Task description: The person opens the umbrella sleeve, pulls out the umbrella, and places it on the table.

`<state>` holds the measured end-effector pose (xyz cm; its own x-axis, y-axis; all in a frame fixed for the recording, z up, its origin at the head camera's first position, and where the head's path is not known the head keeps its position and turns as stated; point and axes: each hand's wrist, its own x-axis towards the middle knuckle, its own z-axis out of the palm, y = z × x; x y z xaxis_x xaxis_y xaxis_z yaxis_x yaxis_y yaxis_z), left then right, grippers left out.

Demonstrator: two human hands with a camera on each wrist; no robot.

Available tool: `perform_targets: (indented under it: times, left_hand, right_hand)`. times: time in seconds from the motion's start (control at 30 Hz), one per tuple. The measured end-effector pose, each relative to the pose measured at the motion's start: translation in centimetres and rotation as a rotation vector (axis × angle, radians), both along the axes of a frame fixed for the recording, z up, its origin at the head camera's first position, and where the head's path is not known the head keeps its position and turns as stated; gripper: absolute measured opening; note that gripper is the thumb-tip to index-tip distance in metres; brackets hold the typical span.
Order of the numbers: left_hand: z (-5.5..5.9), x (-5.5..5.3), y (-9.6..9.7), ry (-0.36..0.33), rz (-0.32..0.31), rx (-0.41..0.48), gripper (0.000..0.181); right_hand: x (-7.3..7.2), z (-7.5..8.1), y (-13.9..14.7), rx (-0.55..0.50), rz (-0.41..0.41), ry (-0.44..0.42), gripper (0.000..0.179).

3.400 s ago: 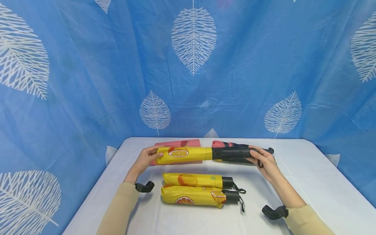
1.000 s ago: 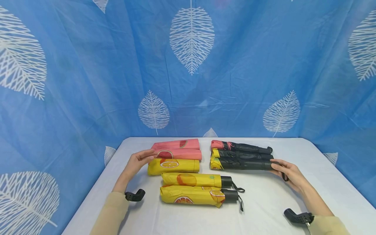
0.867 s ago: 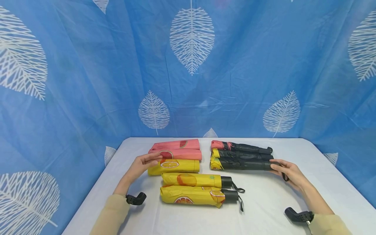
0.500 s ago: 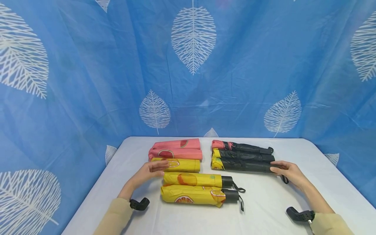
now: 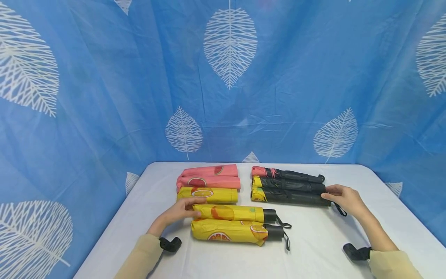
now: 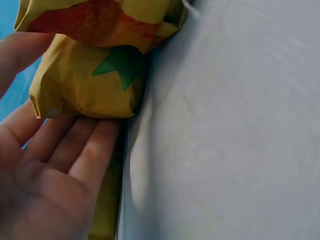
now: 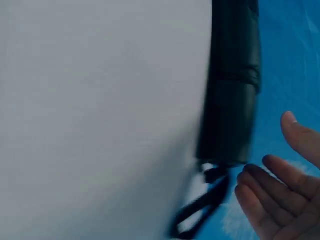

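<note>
The left hand [image 5: 175, 214] stood with its thumb and nearly straight fingers parted about the left end of a yellow umbrella [image 5: 240, 214], while the right hand [image 5: 348, 199], fingers spread and holding nothing, was just beside the end of a black umbrella [image 5: 292, 196]. The yellow umbrella lay on the white table [image 5: 244, 265], its long axis running crosswise and its black handle [image 5: 270, 215] pointing right, away from the left hand. Its creased cloth bore an orange fruit print [image 5: 222, 212] and, near those fingers, a green leaf [image 6: 125, 62].
</note>
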<state>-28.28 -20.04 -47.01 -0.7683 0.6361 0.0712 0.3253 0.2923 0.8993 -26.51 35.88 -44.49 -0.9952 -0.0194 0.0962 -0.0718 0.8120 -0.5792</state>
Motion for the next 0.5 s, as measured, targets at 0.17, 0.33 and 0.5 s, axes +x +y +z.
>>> perform_targets:
  times: [0.17,0.33,0.5]
  left_hand:
    - [-0.3,0.3,-0.3,-0.031,-0.015,-0.011,0.051]
    - [-0.3,0.3,-0.2,-0.09,0.017,0.014,0.052]
    - [-0.6,0.3,0.1,-0.078,0.024,0.015,0.05]
  right_hand:
    - [0.7,2.3,-3.0,-0.136,0.141,0.014,0.054]
    - [1.0,2.6,-7.2,-0.315,0.391,-0.096,0.047]
    - [1.0,1.1,-10.5,-0.339,0.52,-0.2,0.044]
